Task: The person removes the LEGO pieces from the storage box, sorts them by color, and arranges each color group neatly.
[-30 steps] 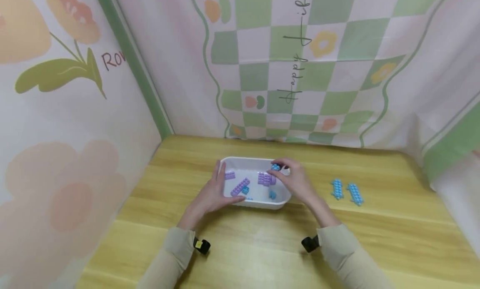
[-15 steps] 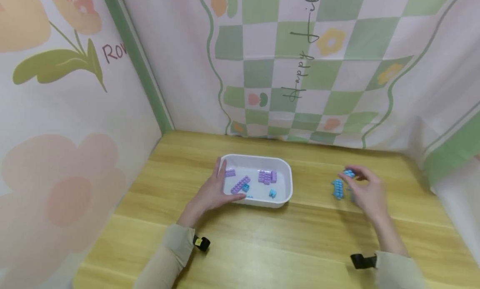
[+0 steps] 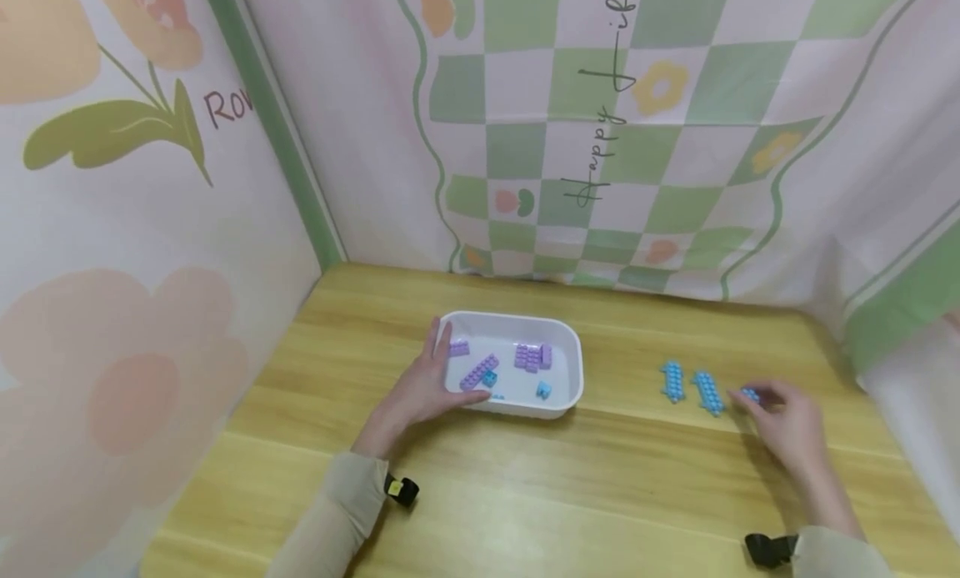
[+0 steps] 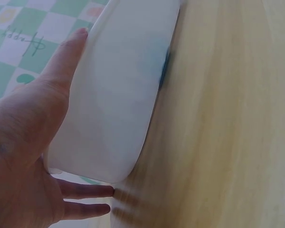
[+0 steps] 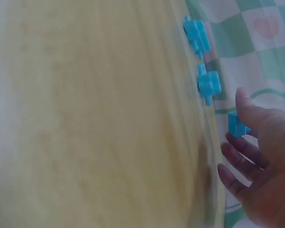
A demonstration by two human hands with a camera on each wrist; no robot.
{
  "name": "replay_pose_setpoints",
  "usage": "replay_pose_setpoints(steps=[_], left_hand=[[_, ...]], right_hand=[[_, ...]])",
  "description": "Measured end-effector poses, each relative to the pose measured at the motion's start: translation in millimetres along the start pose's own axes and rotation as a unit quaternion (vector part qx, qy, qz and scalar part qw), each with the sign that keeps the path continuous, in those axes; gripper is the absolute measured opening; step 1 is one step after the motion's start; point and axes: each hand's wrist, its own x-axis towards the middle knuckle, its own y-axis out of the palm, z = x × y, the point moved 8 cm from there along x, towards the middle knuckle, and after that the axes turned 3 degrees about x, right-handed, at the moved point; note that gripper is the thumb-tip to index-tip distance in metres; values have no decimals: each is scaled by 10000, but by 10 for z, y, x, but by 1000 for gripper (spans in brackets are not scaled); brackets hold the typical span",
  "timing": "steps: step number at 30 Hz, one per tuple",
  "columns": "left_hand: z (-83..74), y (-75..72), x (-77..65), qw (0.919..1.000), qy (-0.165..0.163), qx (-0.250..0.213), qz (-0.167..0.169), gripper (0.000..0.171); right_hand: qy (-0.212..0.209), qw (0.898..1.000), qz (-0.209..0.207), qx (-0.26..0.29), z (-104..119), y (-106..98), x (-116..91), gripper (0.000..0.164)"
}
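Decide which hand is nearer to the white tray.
Left. The left hand touches the white tray at its left end; the right hand, pinching a blue block, is apart, to its right, past two other blue blocks.

Soft bright light, pale glare on tabletop [image 3: 517, 503], faint shadow beside right hand [image 3: 793, 421], hazy wrist views

At nine o'clock, the left hand [image 4: 28, 123] touches the white tray [image 4: 109, 95], thumb [image 4: 64, 61] straight along its wall toward eleven, two straight fingers [image 4: 85, 191] visible at seven, blurred dark-blue patch [image 4: 165, 71] on its edge at one, wood-grained tabletop [image 4: 223, 114] at three, checked cloth [image 4: 26, 21] at ten.
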Motion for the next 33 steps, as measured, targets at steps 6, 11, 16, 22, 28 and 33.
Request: replay_pose_setpoints(steps=[6,11,16,22,28,33], left_hand=[[14,-5,-44,10000,-62,-7,-21,142],[29,-24,-85,9999,-111,-27,-15,142],[-2,-47,-93,10000,-47,-47,-13,143],[-37,-61,-55,10000,-15,-57,-34,143],[-49,-39,10,10000,0,-71,9,143],[0,-14,9,9999,-12,-98,107,142]], right_hand=[[193,9998,-57,-12,-207,48,-67,34],[270,9995,-65,143,-295,104,-108,33],[374,9991,-165,138,-347,109,-126,35],[481,9982,-338,135,-374,98,-149,36],[349,9978,-421,376,-387,54,-97,58],[857,9937,-292,666,-408,-11,-107,89]])
